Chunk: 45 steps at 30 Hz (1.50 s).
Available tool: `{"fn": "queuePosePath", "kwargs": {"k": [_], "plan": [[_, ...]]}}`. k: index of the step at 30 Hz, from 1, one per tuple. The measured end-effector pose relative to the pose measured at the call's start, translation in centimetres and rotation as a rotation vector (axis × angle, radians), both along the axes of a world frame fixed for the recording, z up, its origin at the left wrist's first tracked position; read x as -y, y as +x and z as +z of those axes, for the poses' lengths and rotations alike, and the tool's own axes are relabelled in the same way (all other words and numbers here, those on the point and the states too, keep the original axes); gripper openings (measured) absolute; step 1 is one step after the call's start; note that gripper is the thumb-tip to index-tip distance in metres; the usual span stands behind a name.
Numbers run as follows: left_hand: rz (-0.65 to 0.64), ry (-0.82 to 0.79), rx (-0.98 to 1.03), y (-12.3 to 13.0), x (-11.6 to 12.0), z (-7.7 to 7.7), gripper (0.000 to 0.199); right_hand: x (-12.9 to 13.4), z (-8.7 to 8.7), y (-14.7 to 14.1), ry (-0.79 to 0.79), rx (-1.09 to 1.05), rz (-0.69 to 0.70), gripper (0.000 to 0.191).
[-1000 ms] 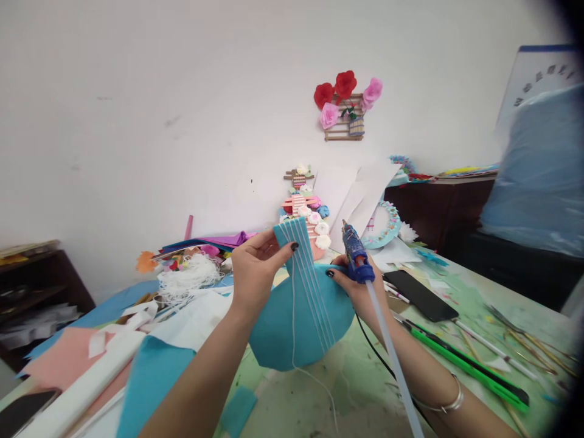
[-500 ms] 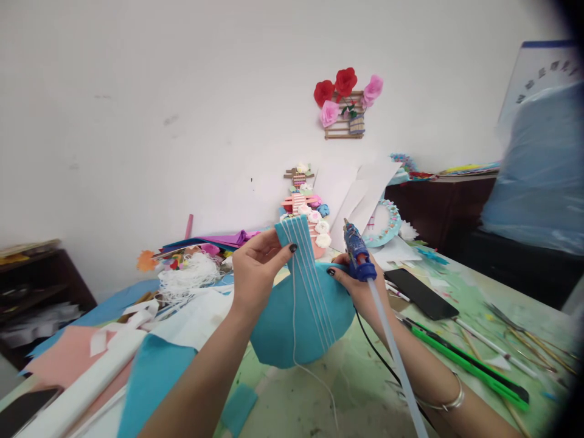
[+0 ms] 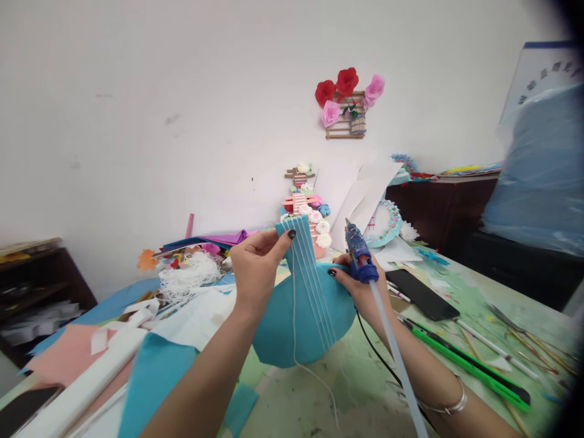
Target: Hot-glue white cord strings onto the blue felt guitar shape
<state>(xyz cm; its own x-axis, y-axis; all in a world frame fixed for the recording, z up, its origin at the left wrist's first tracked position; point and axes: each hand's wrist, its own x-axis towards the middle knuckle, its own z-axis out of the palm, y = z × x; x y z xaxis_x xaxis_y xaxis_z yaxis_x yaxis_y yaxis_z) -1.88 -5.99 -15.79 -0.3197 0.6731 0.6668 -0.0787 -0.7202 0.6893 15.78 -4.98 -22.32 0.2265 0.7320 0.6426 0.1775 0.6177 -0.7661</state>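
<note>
A blue lute-shaped paper craft is held up in front of me, its narrow neck upward. Several white strings run down its face, and one loose end trails below onto the table. My left hand pinches the top left edge of the neck, thumb in front. My right hand grips the craft's upper right edge, thumb in front. That same hand also keeps hold of a blue hot glue gun, nozzle up. A long clear glue stick sticks out of its back end. The right fingers are mostly hidden.
A green utility knife, a black phone and scissors lie right. Left are tangled white string, blue felt and a white roll. A flower-decked lute craft stands against the wall behind.
My left thumb has slid slightly up the neck, towards its top edge. The craft and glue gun stay almost in place.
</note>
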Motion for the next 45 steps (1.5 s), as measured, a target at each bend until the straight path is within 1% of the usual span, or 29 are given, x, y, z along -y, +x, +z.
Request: {"fn": "queuePosePath", "kwargs": {"k": [6,12,16,21,30,33,35,37,39,41,42,43,45], "plan": [[0.028,-0.03,0.02,0.0,0.1,-0.2,0.024,-0.1,-0.1,0.1,0.011,-0.006,0.001,0.027],[-0.011,-0.021,-0.012,-0.1,0.3,-0.5,0.023,-0.1,-0.2,0.1,0.018,-0.03,0.028,0.03],[-0.017,-0.03,-0.03,-0.3,0.2,-0.6,0.023,0.1,-0.1,0.1,0.017,-0.007,0.008,0.028],[-0.09,-0.036,-0.062,-0.5,0.3,-0.5,0.023,0.0,-0.2,0.3,0.007,0.011,-0.006,0.028],[-0.173,-0.095,-0.065,-0.6,-0.3,-0.9,0.025,-0.2,-0.4,0.4,-0.003,0.023,-0.03,0.026],[-0.2,-0.126,-0.087,-0.7,-0.4,-1.0,0.025,-0.1,-0.4,0.3,0.002,0.015,-0.024,0.026],[-0.197,-0.118,-0.115,-0.8,-0.3,-0.9,0.024,0.1,-0.3,0.3,0.006,0.008,-0.015,0.025],[-0.151,-0.064,-0.166,-0.9,-0.1,-0.7,0.021,0.3,-0.2,0.3,0.012,-0.008,-0.004,0.025],[-0.047,0.054,-0.257,-1.1,0.2,-0.5,0.016,0.4,0.0,0.5,0.017,-0.035,0.014,0.026],[0.077,0.251,-0.386,-1.4,0.4,-0.3,0.012,0.4,0.2,1.0,0.012,-0.067,0.014,0.029],[0.116,0.373,-0.452,-1.5,0.5,-0.3,0.012,0.3,0.3,1.4,0.008,-0.084,0.006,0.031],[0.132,0.495,-0.516,-1.6,0.4,-0.5,0.014,0.2,0.5,1.7,0.004,-0.102,-0.006,0.032],[0.102,0.699,-0.644,-1.6,0.0,-1.3,0.02,-0.1,0.7,2.5,0.005,-0.145,-0.032,0.032]]}}
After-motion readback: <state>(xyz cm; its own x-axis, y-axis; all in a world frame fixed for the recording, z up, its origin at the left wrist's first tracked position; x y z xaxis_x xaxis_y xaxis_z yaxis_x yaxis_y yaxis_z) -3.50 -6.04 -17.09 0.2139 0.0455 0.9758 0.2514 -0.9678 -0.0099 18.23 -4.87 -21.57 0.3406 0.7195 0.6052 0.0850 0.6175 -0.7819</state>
